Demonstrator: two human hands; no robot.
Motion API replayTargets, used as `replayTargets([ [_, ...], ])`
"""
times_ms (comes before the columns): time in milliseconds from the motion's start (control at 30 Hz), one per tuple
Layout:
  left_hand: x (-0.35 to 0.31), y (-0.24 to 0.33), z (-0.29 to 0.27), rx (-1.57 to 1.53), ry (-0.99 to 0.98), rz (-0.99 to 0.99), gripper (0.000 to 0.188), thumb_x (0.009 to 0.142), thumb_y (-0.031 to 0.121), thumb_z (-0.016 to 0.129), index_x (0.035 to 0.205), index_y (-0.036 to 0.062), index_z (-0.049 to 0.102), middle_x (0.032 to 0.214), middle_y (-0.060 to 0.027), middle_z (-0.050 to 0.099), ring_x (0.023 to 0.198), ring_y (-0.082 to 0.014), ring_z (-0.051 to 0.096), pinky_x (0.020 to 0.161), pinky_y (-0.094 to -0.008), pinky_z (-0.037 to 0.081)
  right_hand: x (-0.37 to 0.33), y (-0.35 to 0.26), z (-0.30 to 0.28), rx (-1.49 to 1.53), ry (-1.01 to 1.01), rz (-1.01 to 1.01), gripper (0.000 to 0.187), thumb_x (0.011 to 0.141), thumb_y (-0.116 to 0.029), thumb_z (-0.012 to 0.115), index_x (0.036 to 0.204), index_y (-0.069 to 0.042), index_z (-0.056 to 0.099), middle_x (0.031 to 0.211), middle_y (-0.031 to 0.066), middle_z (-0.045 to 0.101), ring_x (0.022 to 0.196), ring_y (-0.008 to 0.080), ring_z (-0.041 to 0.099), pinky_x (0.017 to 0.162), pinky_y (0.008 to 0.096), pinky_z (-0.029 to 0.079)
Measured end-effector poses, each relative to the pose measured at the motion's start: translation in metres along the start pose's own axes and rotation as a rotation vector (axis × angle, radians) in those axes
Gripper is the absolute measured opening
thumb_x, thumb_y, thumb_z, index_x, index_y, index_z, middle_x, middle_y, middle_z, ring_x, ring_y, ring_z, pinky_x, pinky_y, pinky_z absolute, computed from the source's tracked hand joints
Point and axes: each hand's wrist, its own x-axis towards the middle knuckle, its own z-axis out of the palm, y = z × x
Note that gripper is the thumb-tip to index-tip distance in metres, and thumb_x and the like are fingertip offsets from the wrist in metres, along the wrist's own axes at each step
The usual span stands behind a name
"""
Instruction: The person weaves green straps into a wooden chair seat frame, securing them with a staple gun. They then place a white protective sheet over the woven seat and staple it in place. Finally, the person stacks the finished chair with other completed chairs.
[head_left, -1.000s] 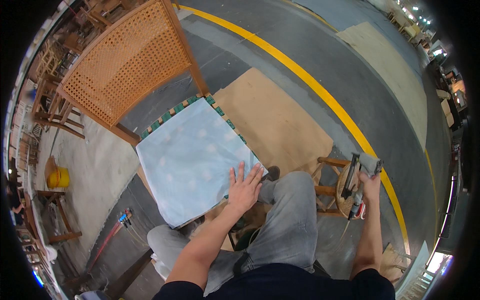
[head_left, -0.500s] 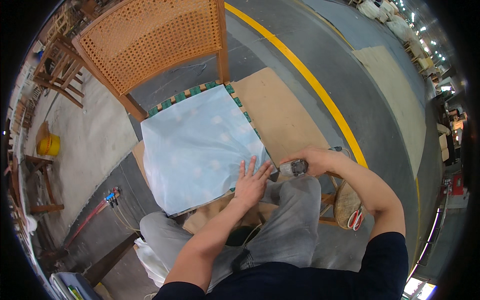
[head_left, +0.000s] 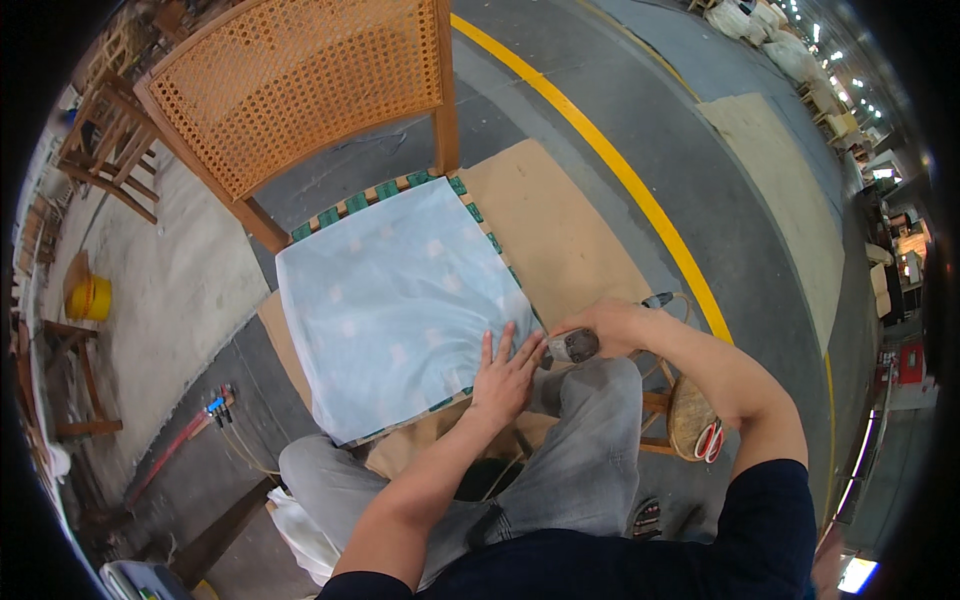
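Note:
A pale, thin cloth (head_left: pixel 400 300) lies over the seat of a wooden chair with a woven cane back (head_left: pixel 310 90). Green webbing (head_left: pixel 357 202) shows along the seat's far and right edges. Fingers spread, my left hand (head_left: pixel 503 382) presses flat on the cloth near its front right corner, where the cloth creases. My right hand (head_left: pixel 612 325) is wrapped round an air staple gun (head_left: pixel 574 346). The gun's nose is at that corner, close to my left fingertips; whether it touches the seat edge is hard to see. A hose fitting (head_left: pixel 657 300) sticks out behind my right hand.
Red-handled scissors (head_left: pixel 709 441) rest on a round wooden stool (head_left: pixel 688 415) by my right knee. Brown cardboard (head_left: pixel 560 220) lies under the chair. Hoses with a blue connector (head_left: pixel 216 405) are on the floor at left, with a yellow bucket (head_left: pixel 90 298) farther off.
My right hand has brought the staple gun a little left, closer to the seat corner. My left hand stays flat on the cloth. The whole view has shifted slightly.

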Motion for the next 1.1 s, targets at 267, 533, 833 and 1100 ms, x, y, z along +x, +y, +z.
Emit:
replayTargets([
  [267, 0.026, -0.039, -0.029, -0.214, 0.104, -0.083, 0.059, 0.104, 0.027, 0.057, 0.160, 0.0119, 0.045, 0.168, -0.0059, 0.040, 0.159, -0.0421, 0.026, 0.127, -0.0672, 0.017, -0.037, 0.015, 0.000, 0.333, 0.206, -0.078, 0.073, 0.078, -0.006, 0.086, 0.146, -0.017, 0.062, 0.133, 0.0148, 0.071, 0.120, 0.0385, 0.068, 0.101, 0.0429, 0.054],
  [533, 0.066, -0.071, -0.021, -0.048, 0.072, -0.066, 0.063, 0.107, 0.036, 0.053, 0.163, 0.0117, 0.039, 0.172, -0.0050, 0.034, 0.160, -0.0418, 0.023, 0.129, -0.0636, 0.014, -0.031, 0.012, -0.023, 0.234, 0.279, -0.056, 0.077, 0.076, 0.003, 0.084, 0.146, -0.020, 0.063, 0.131, 0.0138, 0.073, 0.118, 0.0354, 0.069, 0.102, 0.0408, 0.055],
  [833, 0.065, -0.069, -0.018, -0.068, 0.060, -0.095, 0.064, 0.106, 0.037, 0.054, 0.163, 0.0122, 0.040, 0.172, -0.0034, 0.033, 0.160, -0.0380, 0.024, 0.129, -0.0649, 0.013, 0.031, 0.017, -0.052, 0.153, 0.150, -0.053, 0.076, 0.076, 0.010, 0.074, 0.146, -0.019, 0.063, 0.129, 0.0157, 0.073, 0.119, 0.0386, 0.068, 0.101, 0.0429, 0.054],
  [1100, 0.064, -0.071, -0.019, -0.093, 0.077, -0.106, 0.064, 0.104, 0.036, 0.056, 0.162, 0.0115, 0.042, 0.171, -0.0047, 0.036, 0.160, -0.0380, 0.026, 0.128, -0.0660, 0.014, 0.068, 0.017, -0.057, -0.059, 0.057, 0.001, 0.074, 0.077, 0.001, 0.079, 0.144, -0.025, 0.064, 0.124, 0.0134, 0.075, 0.112, 0.0391, 0.070, 0.096, 0.0445, 0.056],
])
